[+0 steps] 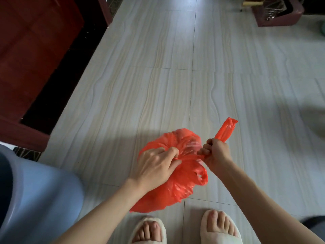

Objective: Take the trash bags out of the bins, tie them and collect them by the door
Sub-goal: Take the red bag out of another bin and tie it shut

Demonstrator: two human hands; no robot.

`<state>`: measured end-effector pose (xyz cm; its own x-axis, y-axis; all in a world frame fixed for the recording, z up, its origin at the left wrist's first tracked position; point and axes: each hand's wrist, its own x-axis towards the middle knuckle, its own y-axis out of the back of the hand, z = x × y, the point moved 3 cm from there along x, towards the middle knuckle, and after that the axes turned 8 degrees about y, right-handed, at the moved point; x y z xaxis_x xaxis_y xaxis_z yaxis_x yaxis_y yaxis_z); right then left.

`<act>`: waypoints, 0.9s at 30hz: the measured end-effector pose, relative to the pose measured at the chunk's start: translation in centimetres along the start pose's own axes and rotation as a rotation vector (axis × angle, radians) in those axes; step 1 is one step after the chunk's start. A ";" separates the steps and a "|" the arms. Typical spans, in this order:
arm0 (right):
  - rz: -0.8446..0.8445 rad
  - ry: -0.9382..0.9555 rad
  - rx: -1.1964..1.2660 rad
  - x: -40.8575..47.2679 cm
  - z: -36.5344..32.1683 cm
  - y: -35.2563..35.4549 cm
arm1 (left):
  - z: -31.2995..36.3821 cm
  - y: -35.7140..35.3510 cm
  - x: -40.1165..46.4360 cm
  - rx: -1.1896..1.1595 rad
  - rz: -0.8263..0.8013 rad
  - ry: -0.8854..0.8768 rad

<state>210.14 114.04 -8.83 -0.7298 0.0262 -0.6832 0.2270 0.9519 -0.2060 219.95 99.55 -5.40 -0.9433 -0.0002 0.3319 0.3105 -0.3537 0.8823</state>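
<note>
Head view: both hands clutch crinkled, glossy red bag (177, 182).

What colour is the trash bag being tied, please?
The trash bag is bright orange-red, slightly see-through plastic, seen in the head view.

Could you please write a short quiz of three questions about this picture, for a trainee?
1. True or false: the red bag lies on the floor.
2. Which hand grips the bag's twisted handle: A) left hand B) right hand?
3. Fill in: the dark red bin stands at the top ____ of the picture.

Key: 1 true; 2 B; 3 right.
</note>
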 end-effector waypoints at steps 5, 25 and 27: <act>0.109 -0.020 0.051 1.4 -0.9 2.5 | -0.6 -0.1 -1.3 0.010 -0.016 0.020; -0.104 -0.111 -0.509 -1.9 -3.6 2.4 | -3.6 -2.8 -0.1 -0.036 -0.625 0.669; -0.140 -0.138 -0.548 -5.6 -7.3 1.2 | -1.2 1.8 3.1 0.117 -0.733 0.673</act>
<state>209.77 117.29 -0.11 -0.6295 -0.1161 -0.7683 -0.2589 0.9636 0.0665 217.43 97.80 -3.22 -0.7650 -0.3614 -0.5331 -0.3986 -0.3844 0.8327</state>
